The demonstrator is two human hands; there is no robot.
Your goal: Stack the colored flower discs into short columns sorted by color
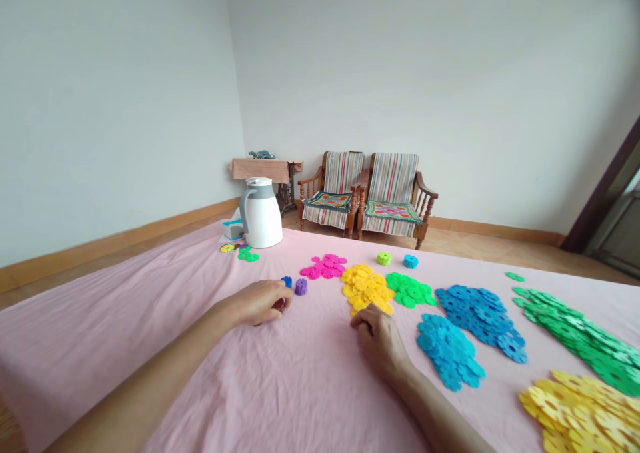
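Note:
My left hand [265, 301] is closed around a small dark red-brown stack of plastic discs [280, 304], mostly hidden by the fingers. Just beyond it stand a blue stack [287, 281] and a purple stack [301, 287] of the same kind of disc. My right hand [380, 336] is curled, fingers pressed together, at the near edge of a heap of yellow flower-shaped discs [365, 286]. Whether anything is between those fingers is hidden. Pink discs [325, 266] and light green discs [411, 289] lie in loose piles around the yellow heap.
A white jug [264, 216] stands at the far left on the pink cloth [300, 386], with green discs [249, 255] near it. Lime [384, 258] and blue [411, 261] stacks sit at the back. Further heaps, blue [480, 316], green [575, 333] and yellow [585, 409], spread rightward.

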